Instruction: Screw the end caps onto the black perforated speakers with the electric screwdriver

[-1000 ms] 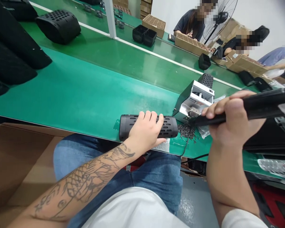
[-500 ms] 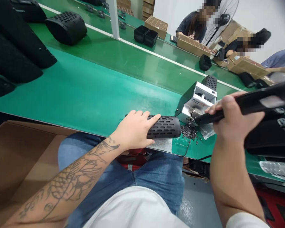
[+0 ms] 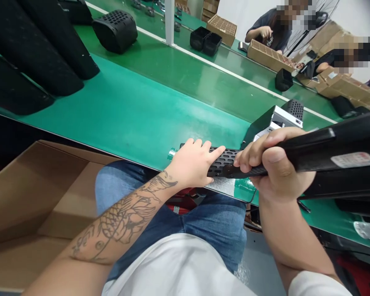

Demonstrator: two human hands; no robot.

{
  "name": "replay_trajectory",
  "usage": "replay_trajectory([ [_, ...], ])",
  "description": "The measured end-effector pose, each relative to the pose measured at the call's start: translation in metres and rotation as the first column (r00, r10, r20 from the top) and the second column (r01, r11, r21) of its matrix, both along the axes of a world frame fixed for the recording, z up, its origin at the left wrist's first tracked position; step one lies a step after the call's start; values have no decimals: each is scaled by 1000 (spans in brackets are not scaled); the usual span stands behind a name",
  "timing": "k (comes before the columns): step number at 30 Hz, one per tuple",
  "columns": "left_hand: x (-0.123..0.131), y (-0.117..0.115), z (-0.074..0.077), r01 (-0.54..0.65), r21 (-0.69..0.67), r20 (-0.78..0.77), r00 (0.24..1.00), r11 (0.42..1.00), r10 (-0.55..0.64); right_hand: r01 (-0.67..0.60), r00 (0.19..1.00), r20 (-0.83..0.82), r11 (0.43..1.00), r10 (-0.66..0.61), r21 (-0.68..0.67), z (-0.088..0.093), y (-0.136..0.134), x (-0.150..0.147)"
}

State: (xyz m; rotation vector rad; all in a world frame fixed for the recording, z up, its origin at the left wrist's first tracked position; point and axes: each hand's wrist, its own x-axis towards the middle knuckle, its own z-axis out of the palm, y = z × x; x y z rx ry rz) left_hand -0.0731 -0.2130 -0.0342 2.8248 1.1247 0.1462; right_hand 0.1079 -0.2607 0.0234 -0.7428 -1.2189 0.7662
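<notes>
My left hand (image 3: 191, 164) lies over a black perforated housing (image 3: 219, 166) at the front edge of the green bench. Its fingers are bent over the top and the thumb presses the near side. In my closed right hand (image 3: 276, 164) is a black electric screwdriver (image 3: 311, 154) with a pale label, held nearly level. Its narrow front end meets the housing's right part; the exact tip is hard to make out. Behind the right hand stands a silver and black screw feeder (image 3: 277, 117), partly covered by that hand.
Tall black casings (image 3: 49, 53) stand at the left. Another perforated housing (image 3: 115, 31) and a black two-part shell (image 3: 205, 41) sit farther back. An open cardboard box (image 3: 64, 193) is beside my left leg. Across the line, people work at divided cartons (image 3: 269, 57).
My right hand has brought the screwdriver left from the screw feeder to the housing. My left hand still holds the housing. The whole view has shifted somewhat.
</notes>
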Motion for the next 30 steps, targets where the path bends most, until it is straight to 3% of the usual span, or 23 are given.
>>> replay_trajectory([
  [12,0,1,-3,3,-9,46,999,1000,-3,-135,978,152,988,145,-71,-2,6,-1],
  [22,0,-1,-2,-4,2,50,999,1000,4,-179,964,180,979,195,-101,-12,3,8],
  [26,0,-1,-2,-2,4,36,999,1000,2,-314,928,191,947,321,-66,-1,1,10],
  [28,1,-1,-1,5,0,21,1000,1000,-5,-255,960,124,967,252,13,10,5,20],
  [30,3,-2,-1,6,2,16,1000,1000,-6,-38,998,45,996,34,86,20,13,40],
])
